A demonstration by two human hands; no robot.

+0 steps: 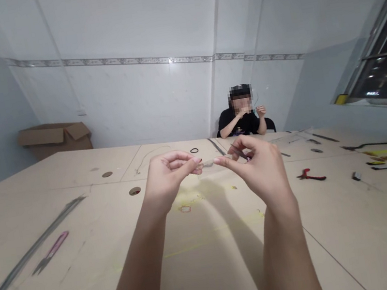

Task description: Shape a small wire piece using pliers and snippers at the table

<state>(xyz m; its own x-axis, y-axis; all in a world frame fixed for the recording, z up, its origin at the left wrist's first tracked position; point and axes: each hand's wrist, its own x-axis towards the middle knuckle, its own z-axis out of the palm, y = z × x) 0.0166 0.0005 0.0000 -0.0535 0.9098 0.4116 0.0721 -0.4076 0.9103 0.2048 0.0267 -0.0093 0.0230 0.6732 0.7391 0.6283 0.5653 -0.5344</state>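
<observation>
The left hand (164,176) pinches a thin pale strand (208,164) between thumb and fingertips, and the right hand (262,163) seems to pinch the same strand from its other side, so it hangs in the air between the two grips, above the tabletop (207,280). The right hand also holds a slim dark tool (239,151); the fingers hide most of it, and I cannot tell if it is tweezers or a pair of snips

In my judgement, the first danger is slipping: the strand looks fine and almost transparent, so a light pinch may lose it, while a hard pull from both sides may break or stretch it. The second danger is the tool, because its tip lies very near the right fingertips, and a small turn of that hand could scratch the strand or prick a finger

If the strand falls, it could be hard to find, as its colour is close to the tabletop. Nearer than the grip lies a small pale rectangular piece (185,209), which a lowered forearm might push away. Beyond the grip lies a black ring (194,150), and well to its right, red-handled pliers (310,176); both seem safely apart
</observation>
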